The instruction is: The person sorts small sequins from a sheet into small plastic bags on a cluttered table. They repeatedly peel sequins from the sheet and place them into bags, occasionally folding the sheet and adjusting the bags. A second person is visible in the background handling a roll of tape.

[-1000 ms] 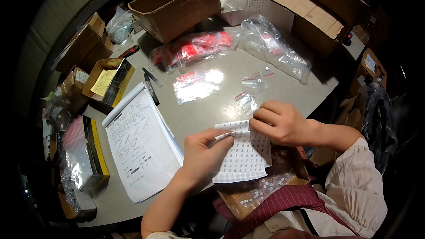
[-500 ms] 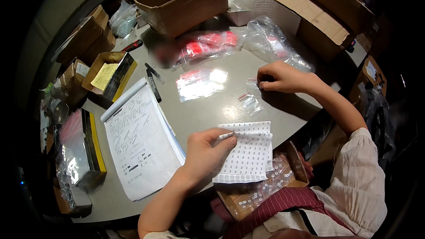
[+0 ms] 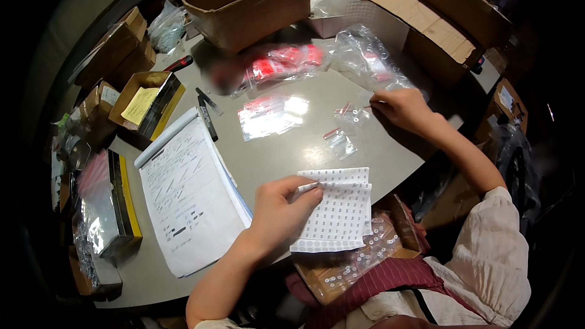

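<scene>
My left hand [image 3: 283, 207] pinches a stack of white label sheets [image 3: 338, 216], printed with rows of small round stickers, at the table's near edge. A rolled edge of paper shows by the thumb. My right hand [image 3: 399, 109] is closed in a pinch over the right side of the table; what its fingertips hold is too small to make out. Just left of those fingertips lies a small clear zip bag [image 3: 352, 114] with little white rings inside. A second small zip bag [image 3: 339, 145] with a red strip lies nearer to me.
Flat clear bags [image 3: 272, 117] lie mid-table, with red-printed packs [image 3: 283, 64] behind. An open notebook [image 3: 189, 201] and a black marker [image 3: 207, 119] are at left. Cardboard boxes [image 3: 247, 15] line the back. Below the near edge sits a box [image 3: 359, 262] of bagged white rings.
My right hand has moved slightly right, uncovering the small zip bag with rings on the table. My left hand keeps its hold on the label sheets.
</scene>
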`<state>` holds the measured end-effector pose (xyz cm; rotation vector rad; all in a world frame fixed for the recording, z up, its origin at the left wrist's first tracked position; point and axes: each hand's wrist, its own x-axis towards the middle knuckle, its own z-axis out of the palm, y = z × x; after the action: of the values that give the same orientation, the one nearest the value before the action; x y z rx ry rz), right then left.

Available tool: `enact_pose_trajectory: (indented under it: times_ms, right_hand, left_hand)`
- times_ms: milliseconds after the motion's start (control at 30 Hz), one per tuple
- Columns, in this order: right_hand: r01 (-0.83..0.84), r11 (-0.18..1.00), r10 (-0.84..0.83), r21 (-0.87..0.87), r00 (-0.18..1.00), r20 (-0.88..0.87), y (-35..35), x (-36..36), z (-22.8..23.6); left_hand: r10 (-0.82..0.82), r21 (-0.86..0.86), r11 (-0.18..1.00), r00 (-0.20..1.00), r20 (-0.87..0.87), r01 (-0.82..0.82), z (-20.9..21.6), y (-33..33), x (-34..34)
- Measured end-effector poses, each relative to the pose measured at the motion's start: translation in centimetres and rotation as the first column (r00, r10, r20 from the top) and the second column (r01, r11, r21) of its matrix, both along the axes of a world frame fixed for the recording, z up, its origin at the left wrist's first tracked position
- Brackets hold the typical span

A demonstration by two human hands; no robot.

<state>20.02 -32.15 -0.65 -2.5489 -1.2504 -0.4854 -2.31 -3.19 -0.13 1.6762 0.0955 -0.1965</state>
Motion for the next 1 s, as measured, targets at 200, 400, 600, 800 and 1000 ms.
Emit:
enact_pose_trajectory:
  times_ms: [200, 400, 600, 800, 1000]
  right_hand:
    - [0.038, 0.963, 0.11, 0.268, 0.85, -0.515, -0.2, -1.3, 2.3]
    - [0.006, 0.997, -0.069, -0.073, 0.402, -0.913, 0.1, 1.0, 5.2]
    - [0.084, 0.995, -0.1, -0.056, 0.764, -0.637, 0.7, -0.7, 5.9]
    - [-0.1, 0.985, 0.167, 0.139, 0.729, -0.663, 1.1, -0.7, 3.0]
    - [-0.172, 0.984, 0.168, -0.034, 0.98, -0.103, 2.3, -2.3, 1.2]
  left_hand:
    - [0.036, -0.098, 0.994, 0.999, -0.022, -0.038, -0.1, 0.1, -0.1]
    - [0.006, -0.068, 0.998, 1.0, -0.017, -0.007, 0.3, 0.0, -0.2]
    - [0.017, -0.047, 0.999, 1.0, -0.018, -0.018, 0.1, 0.0, -0.2]
    - [0.011, -0.016, 1.0, 1.0, 0.014, -0.011, -0.2, 0.2, -0.2]
    - [0.018, -0.044, 0.999, 1.0, 0.014, -0.017, -0.3, 0.2, -0.2]
